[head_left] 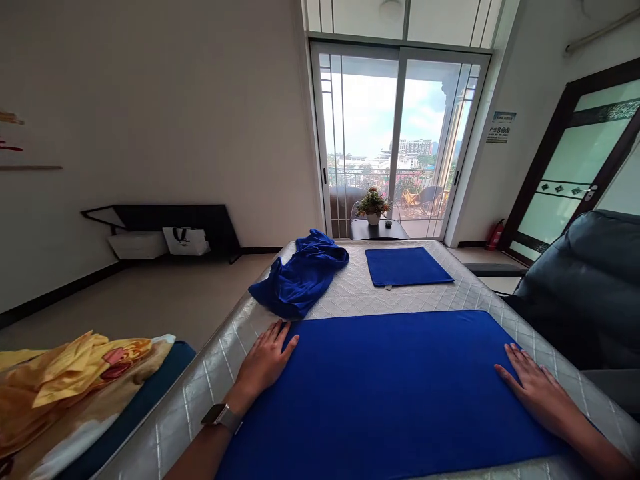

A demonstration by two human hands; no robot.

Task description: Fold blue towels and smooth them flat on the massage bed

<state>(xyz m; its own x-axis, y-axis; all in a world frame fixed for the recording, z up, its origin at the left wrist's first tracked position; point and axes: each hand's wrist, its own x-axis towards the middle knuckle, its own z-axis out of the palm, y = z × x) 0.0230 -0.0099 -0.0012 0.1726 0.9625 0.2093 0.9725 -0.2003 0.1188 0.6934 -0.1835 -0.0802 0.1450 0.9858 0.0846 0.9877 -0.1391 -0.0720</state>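
A large blue cloth (390, 387) lies spread flat on a pale quilted mattress (345, 293). My left hand (267, 357) rests on the cloth's left edge near its far left corner, fingers extended and slightly apart. On the right edge lies my right hand (535, 387), also flat with the thumb spread from the fingers. Beyond my left hand is a crumpled blue cloth (305, 273), close to the flat one's corner. A smaller blue cloth (407, 267), with a small white tag at its near edge, lies flat farther back.
Yellow and patterned bedding (90, 373) is at the lower left. A dark padded chair (590, 287) stands on the right. Behind the mattress, a small table (360, 231) holds a potted plant (373, 205) before sliding glass doors. Bags sit by the left wall.
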